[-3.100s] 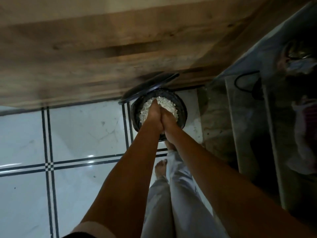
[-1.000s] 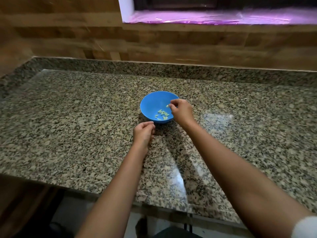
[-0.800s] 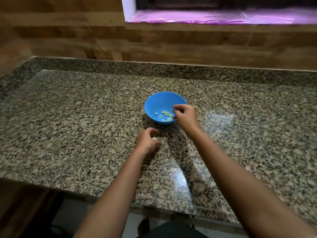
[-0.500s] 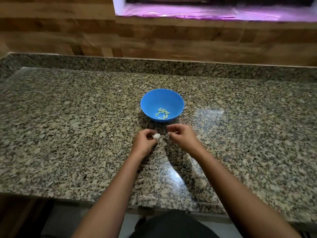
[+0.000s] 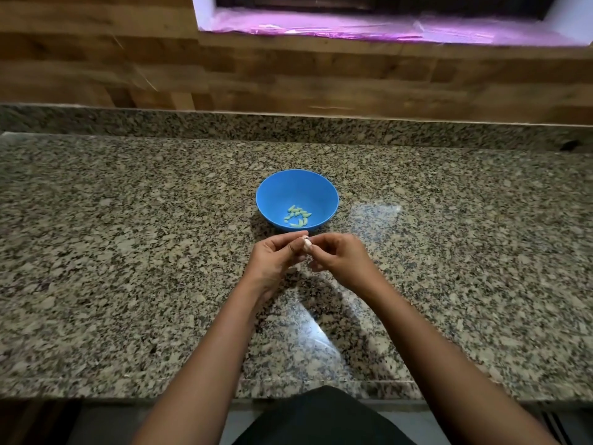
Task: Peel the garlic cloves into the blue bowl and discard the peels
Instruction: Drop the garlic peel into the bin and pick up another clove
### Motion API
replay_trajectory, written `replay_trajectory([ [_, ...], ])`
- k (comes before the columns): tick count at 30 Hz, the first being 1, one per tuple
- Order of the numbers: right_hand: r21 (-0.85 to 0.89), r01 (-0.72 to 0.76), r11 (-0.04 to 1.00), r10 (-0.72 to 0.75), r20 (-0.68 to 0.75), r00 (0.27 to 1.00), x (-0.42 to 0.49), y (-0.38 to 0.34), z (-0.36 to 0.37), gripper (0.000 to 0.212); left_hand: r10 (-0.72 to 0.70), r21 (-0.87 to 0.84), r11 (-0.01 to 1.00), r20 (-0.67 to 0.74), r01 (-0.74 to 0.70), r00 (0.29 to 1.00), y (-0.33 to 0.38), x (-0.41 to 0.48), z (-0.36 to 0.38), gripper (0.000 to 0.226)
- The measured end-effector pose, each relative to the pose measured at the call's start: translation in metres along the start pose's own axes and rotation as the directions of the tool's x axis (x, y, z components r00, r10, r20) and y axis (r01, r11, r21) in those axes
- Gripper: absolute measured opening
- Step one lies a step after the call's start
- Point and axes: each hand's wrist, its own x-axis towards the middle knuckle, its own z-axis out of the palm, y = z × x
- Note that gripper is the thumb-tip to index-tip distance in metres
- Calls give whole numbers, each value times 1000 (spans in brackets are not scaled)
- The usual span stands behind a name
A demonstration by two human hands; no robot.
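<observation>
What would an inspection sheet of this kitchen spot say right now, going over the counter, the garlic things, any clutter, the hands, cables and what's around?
Surface: speckled granite countertop, glossy, with a light reflection near the front edge.
Job's things: blue bowl upright at mid-counter, a small pile of peeled cloves at its bottom; one garlic clove held just in front of the bowl.
Clutter: nothing seen.
Hands: left hand and right hand both pinch the garlic clove between fingertips, above the counter.
Cables: nothing seen.
Surroundings: wood-panelled wall behind a granite backsplash; window ledge lit purple above.
</observation>
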Motion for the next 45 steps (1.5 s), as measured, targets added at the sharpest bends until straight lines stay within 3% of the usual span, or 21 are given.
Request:
replay_trajectory([
  [3,-125,26,992,-34,-58,998,-2,-2,2,21,21,10,1000,19,-21,1000,-1,2,5,16],
  [8,-262,35,965,-81,-168,983,-3,2,11,14,75,74,994,14,-75,997,-7,4,10,21],
  [14,-352,48,935,-115,-173,978,-7,8,19,14,90,154,984,-24,-85,996,-15,7,12,16],
  [17,-284,13,959,-65,-172,983,-8,13,21,15,80,186,980,-46,-70,996,-19,7,12,12],
  [22,-65,-92,994,90,-29,996,-8,11,13,19,62,221,974,-56,-48,997,-18,6,7,12],
  [25,-40,-100,994,96,-83,992,-6,12,13,16,58,241,970,-53,-43,997,-15,7,8,9],
  [27,76,-154,985,162,-101,982,-4,12,13,16,40,248,968,-45,-28,998,-14,8,8,9],
  [34,329,-245,912,255,14,967,-8,13,10,13,-40,195,980,-10,42,999,-18,10,1,11],
  [39,585,-327,742,350,78,933,-9,14,-3,10,-77,125,989,-23,79,997,-17,9,-8,14],
  [43,623,-363,693,375,119,919,-8,16,-10,15,-58,207,976,-73,72,996,-21,12,-14,21],
  [45,612,-379,694,393,119,912,-7,17,-12,17,-11,352,934,-127,55,992,-21,11,-17,19],
])
